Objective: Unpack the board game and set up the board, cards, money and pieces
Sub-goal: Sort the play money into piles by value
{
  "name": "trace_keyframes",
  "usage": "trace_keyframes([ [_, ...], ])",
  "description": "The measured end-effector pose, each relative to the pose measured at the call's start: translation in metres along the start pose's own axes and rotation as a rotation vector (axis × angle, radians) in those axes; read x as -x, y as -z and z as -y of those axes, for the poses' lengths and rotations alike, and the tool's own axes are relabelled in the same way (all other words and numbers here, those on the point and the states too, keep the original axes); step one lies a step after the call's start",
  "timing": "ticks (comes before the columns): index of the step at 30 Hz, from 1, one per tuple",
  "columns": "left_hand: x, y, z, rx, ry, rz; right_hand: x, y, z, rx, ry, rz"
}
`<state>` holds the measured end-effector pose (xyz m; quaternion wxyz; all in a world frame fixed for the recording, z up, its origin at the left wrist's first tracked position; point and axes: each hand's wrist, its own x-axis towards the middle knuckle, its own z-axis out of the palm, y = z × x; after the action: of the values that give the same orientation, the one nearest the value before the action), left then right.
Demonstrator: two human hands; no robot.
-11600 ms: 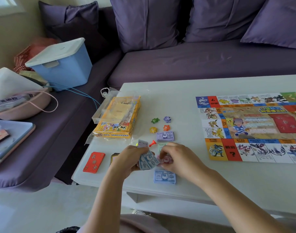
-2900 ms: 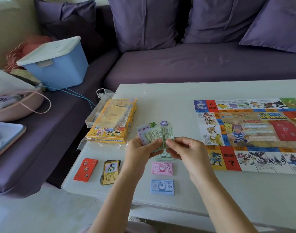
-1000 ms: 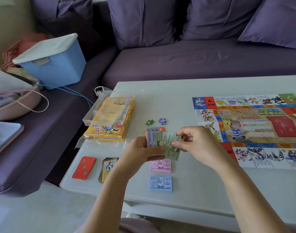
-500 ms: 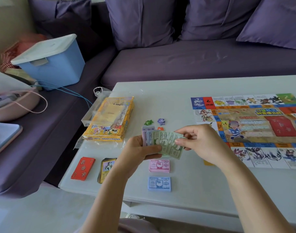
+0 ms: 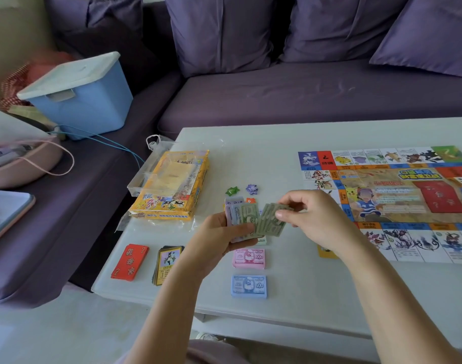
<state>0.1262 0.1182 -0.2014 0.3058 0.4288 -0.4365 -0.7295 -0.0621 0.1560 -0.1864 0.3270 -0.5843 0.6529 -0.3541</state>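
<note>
My left hand (image 5: 219, 237) grips a fan of purple and green play money (image 5: 240, 214) above the table. My right hand (image 5: 316, 219) pinches green notes (image 5: 270, 219) at the fan's right side. Below them lie a pink 1000 stack (image 5: 248, 258) and a blue 500 stack (image 5: 249, 286). A red card deck (image 5: 130, 261) and a dark property card deck (image 5: 168, 260) sit at the front left. The game board (image 5: 398, 200) lies unfolded on the right. Green (image 5: 232, 191) and purple (image 5: 251, 189) star pieces rest near the middle.
The yellow game box (image 5: 172, 186) in clear wrap sits on the white table (image 5: 277, 145) at its left edge. A purple sofa (image 5: 303, 93) runs behind, with a blue lidded bin (image 5: 80, 98) and a pink bag (image 5: 27, 161) on its left part.
My right hand has pulled the green notes a little to the right, away from the fan in my left hand. The view has shifted slightly.
</note>
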Motion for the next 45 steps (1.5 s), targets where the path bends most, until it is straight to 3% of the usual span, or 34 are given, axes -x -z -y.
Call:
trace_keyframes([
  [7, -0.006, -0.007, 0.004, 0.239, 0.026, -0.071, 0.002, 0.005, -0.01, -0.349, -0.109, -0.018],
  [13, -0.012, -0.017, 0.008, 0.388, -0.073, -0.221, 0.003, -0.019, -0.006, -1.055, -0.239, -0.113],
  [16, -0.013, -0.021, 0.01, 0.411, -0.129, -0.257, 0.005, -0.037, -0.003, -1.166, -0.318, -0.153],
  [22, -0.012, -0.028, 0.015, 0.344, -0.17, -0.259, 0.005, -0.06, -0.012, -1.03, -0.391, -0.253],
  [30, -0.013, -0.028, 0.018, 0.167, -0.122, -0.141, 0.017, -0.041, -0.018, -0.751, -0.177, -0.26],
  [34, -0.008, -0.024, 0.018, 0.024, -0.164, -0.179, 0.03, -0.01, -0.025, -0.299, 0.027, -0.314],
  [38, 0.002, -0.026, 0.023, -0.23, -0.134, -0.151, 0.049, 0.007, -0.041, 0.037, 0.093, -0.174],
  [45, 0.009, -0.046, 0.033, -0.703, -0.197, -0.011, 0.073, -0.008, -0.065, 0.087, 0.116, -0.176],
])
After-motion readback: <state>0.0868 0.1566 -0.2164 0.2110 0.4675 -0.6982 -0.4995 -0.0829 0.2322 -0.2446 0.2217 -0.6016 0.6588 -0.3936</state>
